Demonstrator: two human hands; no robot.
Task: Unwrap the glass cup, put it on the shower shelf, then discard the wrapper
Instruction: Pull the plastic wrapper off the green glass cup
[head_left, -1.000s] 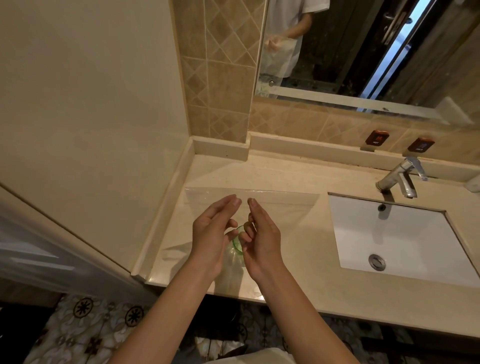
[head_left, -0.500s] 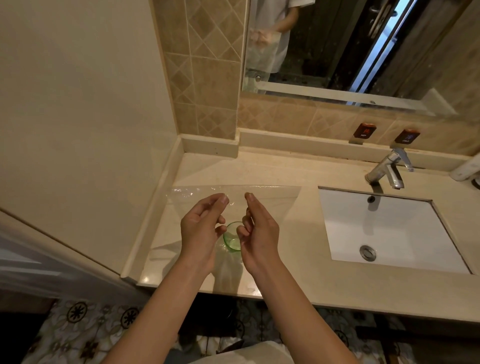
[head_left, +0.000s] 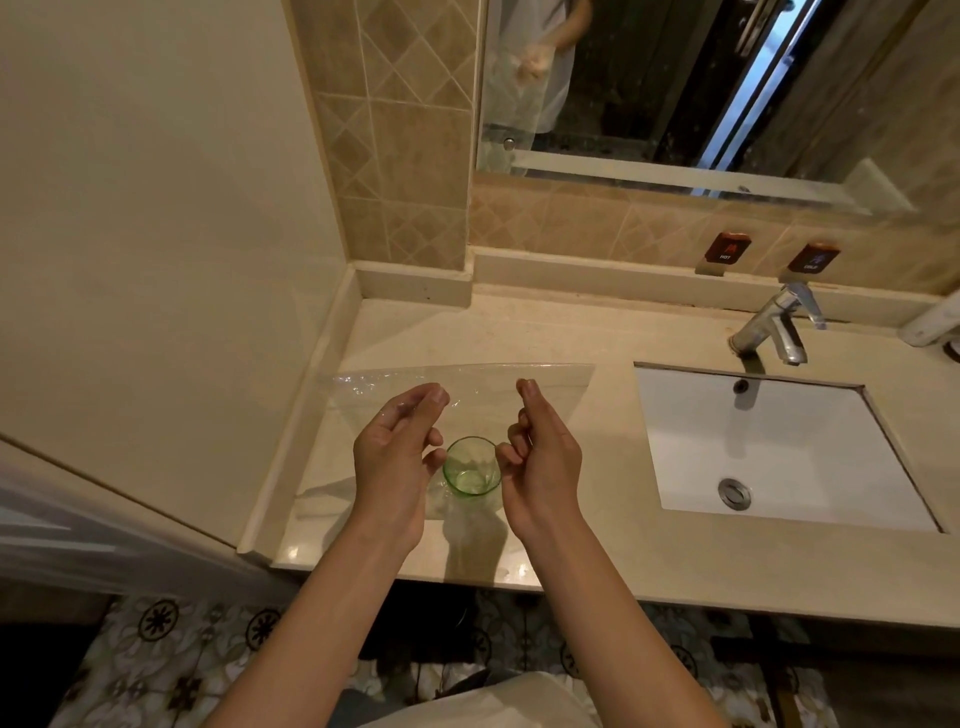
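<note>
Head camera looks down at a person's two bare hands over a bathroom counter (head_left: 597, 566). A small glass cup (head_left: 471, 467) with a green tint sits between the hands. It stands upright with its open top facing up. It looks like it is low inside a clear plastic wrapper (head_left: 467, 382), but it is hard to tell if the cup rests on the counter or hangs in the plastic.

The wrapper is a big see-through sheet. Its top edge stretches wide behind the hands, from the wall side toward the sink (head_left: 779, 447).

The left hand (head_left: 397, 467) is just left of the cup. Its fingers are bent and its thumb and fingertips pinch together near the top, where the plastic is. The right hand (head_left: 540, 467) is just right of the cup. Its pointer finger sticks up and the other fingers are curled in. It seems to pinch the plastic too, but the wrapper is so clear that the grip is hard to see. Neither hand touches the glass itself.

A silver tap (head_left: 776, 327) stands behind the sink. A mirror (head_left: 675, 88) hangs on the tiled wall above.
</note>
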